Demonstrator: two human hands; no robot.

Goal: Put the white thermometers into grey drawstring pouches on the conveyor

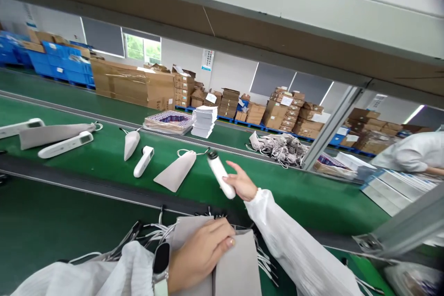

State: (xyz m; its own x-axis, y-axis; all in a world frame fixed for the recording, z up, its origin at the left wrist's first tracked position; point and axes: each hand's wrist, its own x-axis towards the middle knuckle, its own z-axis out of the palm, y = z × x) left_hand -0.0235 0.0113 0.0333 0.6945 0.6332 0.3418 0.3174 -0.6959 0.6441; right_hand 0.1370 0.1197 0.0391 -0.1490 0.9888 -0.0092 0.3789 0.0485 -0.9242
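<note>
My right hand point(243, 184) reaches out over the green conveyor belt point(104, 157) and grips a white handheld device point(220, 173) by its lower end. A grey drawstring pouch point(176, 171) lies on the belt just left of the device. My left hand point(201, 252) rests flat on a stack of grey pouches point(236, 268) at the near edge, with a watch on the wrist. More devices lie on the belt: one point(144, 161) beside a small pouch point(131, 144), another point(65, 144) beside a long pouch point(52, 133).
A shelf beam point(222, 4) crosses overhead, with a slanted metal post point(329, 127) at right. A stack of white leaflets point(204, 121), a tray point(169, 121) and a pile of cords point(280, 147) sit beyond the belt. Another person's white sleeve point(412, 153) is at far right. Cartons fill the back.
</note>
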